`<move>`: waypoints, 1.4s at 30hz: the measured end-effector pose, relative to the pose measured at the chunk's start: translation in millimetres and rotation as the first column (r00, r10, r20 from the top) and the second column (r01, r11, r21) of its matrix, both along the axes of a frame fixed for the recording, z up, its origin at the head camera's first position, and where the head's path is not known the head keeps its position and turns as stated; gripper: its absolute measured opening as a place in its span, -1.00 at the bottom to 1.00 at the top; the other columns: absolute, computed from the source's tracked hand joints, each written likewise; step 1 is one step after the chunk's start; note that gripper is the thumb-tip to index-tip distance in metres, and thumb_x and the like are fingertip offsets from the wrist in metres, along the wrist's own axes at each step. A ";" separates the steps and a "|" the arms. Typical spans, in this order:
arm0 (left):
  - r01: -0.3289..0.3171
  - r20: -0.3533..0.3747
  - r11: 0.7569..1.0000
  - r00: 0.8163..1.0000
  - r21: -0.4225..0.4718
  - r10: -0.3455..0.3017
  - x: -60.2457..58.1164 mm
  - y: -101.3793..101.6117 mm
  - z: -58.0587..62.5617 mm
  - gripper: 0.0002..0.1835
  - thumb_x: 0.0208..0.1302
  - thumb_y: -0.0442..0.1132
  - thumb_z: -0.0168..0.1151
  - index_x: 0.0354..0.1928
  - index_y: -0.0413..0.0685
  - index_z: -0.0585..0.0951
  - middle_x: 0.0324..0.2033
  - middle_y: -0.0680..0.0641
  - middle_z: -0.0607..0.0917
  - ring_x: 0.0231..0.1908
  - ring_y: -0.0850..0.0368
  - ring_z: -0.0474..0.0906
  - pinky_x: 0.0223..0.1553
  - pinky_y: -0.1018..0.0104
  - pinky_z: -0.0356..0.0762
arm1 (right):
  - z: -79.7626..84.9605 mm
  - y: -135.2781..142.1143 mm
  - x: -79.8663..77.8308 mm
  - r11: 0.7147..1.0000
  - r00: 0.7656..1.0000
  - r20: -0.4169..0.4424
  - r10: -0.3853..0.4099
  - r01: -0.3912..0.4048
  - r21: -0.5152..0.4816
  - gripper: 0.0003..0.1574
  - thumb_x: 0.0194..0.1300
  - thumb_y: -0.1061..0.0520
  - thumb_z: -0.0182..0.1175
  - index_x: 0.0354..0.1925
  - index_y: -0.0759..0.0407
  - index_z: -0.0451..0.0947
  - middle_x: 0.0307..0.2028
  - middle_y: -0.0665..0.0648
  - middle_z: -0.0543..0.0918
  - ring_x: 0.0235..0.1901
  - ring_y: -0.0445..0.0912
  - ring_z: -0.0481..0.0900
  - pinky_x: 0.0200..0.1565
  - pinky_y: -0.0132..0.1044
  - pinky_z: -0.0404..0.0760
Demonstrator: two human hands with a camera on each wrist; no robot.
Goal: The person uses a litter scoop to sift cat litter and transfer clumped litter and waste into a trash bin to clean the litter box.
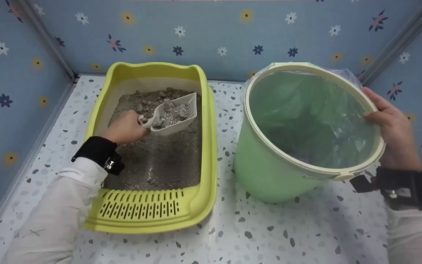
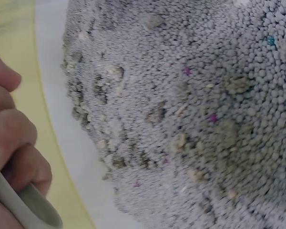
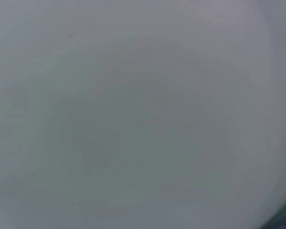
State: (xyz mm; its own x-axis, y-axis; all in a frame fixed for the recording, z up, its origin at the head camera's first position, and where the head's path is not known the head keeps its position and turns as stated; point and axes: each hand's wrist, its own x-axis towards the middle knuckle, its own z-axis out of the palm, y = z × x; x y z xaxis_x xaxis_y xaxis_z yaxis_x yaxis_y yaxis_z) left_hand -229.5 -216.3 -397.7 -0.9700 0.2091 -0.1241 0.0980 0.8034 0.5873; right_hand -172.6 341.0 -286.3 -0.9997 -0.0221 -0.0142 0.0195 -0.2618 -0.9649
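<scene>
your left grip is curled round the handle of a pale scoop, whose slotted tray carries clumps and loose grains. you hold it inside the yellow-green litter box, above the grey litter; some lumps lie along the litter's far edge. to the right, just beside the box, a green bin stands on the speckled surface, with a clear liner over its cream rim. your right grip pinches that rim at its right side, thumb on the inner side, fingers outside. the right wrist view is too blurred to read. flowered walls stand behind.
</scene>
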 end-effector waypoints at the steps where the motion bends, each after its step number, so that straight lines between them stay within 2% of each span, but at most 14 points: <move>1: 0.000 -0.001 1.000 1.000 -0.012 0.000 1.3 0.1 3.3 -0.68 0.04 -0.30 0.12 -0.71 0.05 0.22 -0.76 0.10 0.25 -0.75 0.19 0.19 -0.67 0.32 0.21 | -0.2 0.0 0.0 1.000 1.000 -0.004 -0.003 0.003 0.015 -0.26 0.35 0.42 -0.11 0.42 0.02 0.11 0.46 0.06 0.03 0.30 -0.18 0.29 0.05 -0.42 0.48; 5: -0.027 0.003 0.997 1.000 -0.068 0.028 6.3 -2.7 16.8 -0.69 0.03 -0.29 0.12 -0.69 0.04 0.22 -0.75 0.09 0.24 -0.75 0.19 0.18 -0.68 0.33 0.20 | -1.0 -0.4 -0.8 0.998 1.000 -0.008 -0.024 0.025 0.051 -0.26 0.34 0.41 -0.09 0.41 0.02 0.11 0.46 0.04 0.02 0.39 -0.09 0.12 0.05 -0.43 0.47; 8: -0.046 0.005 0.993 0.999 -0.113 0.047 10.0 -7.0 26.7 -0.72 0.03 -0.27 0.14 -0.67 0.01 0.26 -0.73 0.08 0.27 -0.74 0.19 0.19 -0.70 0.32 0.21 | -1.0 -0.9 -1.0 0.999 1.000 0.000 -0.027 0.027 0.031 -0.26 0.34 0.43 -0.09 0.41 0.03 0.12 0.46 0.05 0.02 0.37 -0.11 0.18 0.06 -0.41 0.45; 10: -0.050 -0.036 0.985 0.998 -0.167 0.045 12.6 -10.1 32.1 -0.73 0.03 -0.26 0.15 -0.68 0.00 0.28 -0.73 0.07 0.29 -0.74 0.16 0.21 -0.70 0.30 0.21 | -0.8 -1.0 -0.9 1.000 1.000 0.008 -0.021 0.020 0.009 -0.25 0.34 0.43 -0.10 0.42 0.02 0.11 0.46 0.04 0.02 0.32 -0.15 0.26 0.07 -0.40 0.44; 12: -0.055 -0.127 0.969 0.992 -0.239 0.025 14.6 -13.3 35.1 -0.74 0.00 -0.28 0.15 -0.70 -0.01 0.29 -0.75 0.05 0.30 -0.73 0.13 0.23 -0.68 0.26 0.21 | -0.5 -1.2 -0.8 1.000 1.000 0.013 -0.021 0.021 -0.002 -0.25 0.34 0.43 -0.10 0.42 0.03 0.11 0.46 0.04 0.02 0.28 -0.15 0.32 0.08 -0.38 0.44; 16: -0.070 -0.318 0.910 0.946 -0.409 -0.070 18.0 -19.1 37.4 -0.82 -0.07 -0.29 0.20 -0.70 -0.05 0.44 -0.79 0.01 0.36 -0.71 0.04 0.30 -0.68 0.16 0.22 | -0.2 -1.6 -1.0 0.999 0.999 0.026 -0.028 0.028 -0.025 -0.26 0.33 0.44 -0.10 0.40 0.02 0.14 0.45 0.04 0.05 0.27 -0.16 0.33 0.10 -0.38 0.42; 20: -0.073 -0.402 0.858 0.901 -0.508 -0.161 20.5 -23.6 36.2 -0.88 -0.05 -0.27 0.27 -0.61 -0.04 0.53 -0.79 0.00 0.41 -0.72 0.02 0.32 -0.71 0.13 0.24 | -0.1 -1.3 -1.4 0.997 0.999 0.034 -0.020 0.022 -0.071 -0.27 0.32 0.46 -0.10 0.39 0.03 0.18 0.44 0.05 0.06 0.27 -0.15 0.33 0.11 -0.37 0.41; 23: -0.085 -0.467 0.846 0.860 -0.526 -0.203 21.3 -26.0 32.1 -0.86 -0.05 -0.31 0.26 -0.62 -0.05 0.49 -0.80 0.01 0.38 -0.75 0.06 0.28 -0.74 0.19 0.20 | 0.4 -0.8 -1.3 0.997 0.999 0.043 -0.020 0.023 -0.080 -0.26 0.32 0.46 -0.09 0.39 0.02 0.18 0.45 0.03 0.05 0.26 -0.15 0.35 0.11 -0.36 0.40; 26: -0.096 -0.535 0.847 0.811 -0.522 -0.238 21.5 -27.2 27.8 -0.76 -0.04 -0.29 0.30 -0.68 -0.06 0.42 -0.83 0.01 0.34 -0.78 0.09 0.23 -0.77 0.21 0.15 | 0.8 -0.3 -1.0 0.996 0.998 0.051 -0.025 0.029 -0.085 -0.26 0.31 0.47 -0.08 0.38 0.02 0.19 0.45 0.03 0.06 0.23 -0.15 0.39 0.10 -0.36 0.42; 29: -0.099 -0.556 0.846 0.792 -0.524 -0.252 22.1 -26.7 26.5 -0.69 -0.04 -0.30 0.29 -0.74 -0.05 0.35 -0.84 0.02 0.32 -0.79 0.10 0.20 -0.78 0.21 0.16 | 0.0 -0.3 -1.0 0.997 1.000 0.031 -0.006 0.008 -0.077 -0.25 0.32 0.47 -0.12 0.40 0.03 0.15 0.45 0.06 0.04 0.21 -0.17 0.40 0.08 -0.37 0.45; 31: -0.097 -0.551 0.843 0.795 -0.529 -0.255 22.7 -25.8 27.4 -0.68 -0.04 -0.31 0.28 -0.75 -0.05 0.34 -0.84 0.02 0.32 -0.79 0.09 0.21 -0.78 0.21 0.17 | -0.5 -0.6 -1.3 0.997 1.000 0.020 0.006 -0.005 -0.080 -0.24 0.33 0.48 -0.15 0.41 0.03 0.13 0.45 0.07 0.02 0.22 -0.18 0.40 0.07 -0.39 0.47; 34: -0.084 -0.503 0.834 0.829 -0.546 -0.245 24.4 -24.4 31.7 -0.74 -0.06 -0.36 0.23 -0.73 -0.05 0.36 -0.82 0.02 0.34 -0.77 0.09 0.23 -0.76 0.23 0.18 | -1.2 -0.7 -1.8 0.997 1.000 0.006 0.016 -0.015 -0.075 -0.24 0.33 0.48 -0.17 0.42 0.04 0.10 0.45 0.08 0.00 0.24 -0.19 0.37 0.07 -0.40 0.47; 38: -0.047 -0.390 0.845 0.900 -0.533 -0.196 26.0 -22.6 39.1 -0.78 -0.06 -0.35 0.19 -0.71 -0.04 0.39 -0.80 0.03 0.31 -0.74 0.10 0.22 -0.74 0.26 0.15 | -0.7 0.1 -1.5 0.997 1.000 0.012 -0.002 0.003 -0.075 -0.24 0.32 0.48 -0.14 0.41 0.04 0.14 0.45 0.06 0.02 0.22 -0.17 0.40 0.08 -0.39 0.45; 42: -0.009 -0.242 0.882 0.963 -0.472 -0.119 26.4 -22.3 44.4 -0.73 -0.03 -0.28 0.16 -0.74 -0.01 0.31 -0.78 0.05 0.27 -0.71 0.10 0.23 -0.68 0.25 0.15 | 0.0 0.1 -1.0 0.997 1.000 0.017 -0.011 0.012 -0.078 -0.25 0.32 0.48 -0.13 0.40 0.04 0.15 0.45 0.05 0.03 0.19 -0.17 0.43 0.07 -0.37 0.46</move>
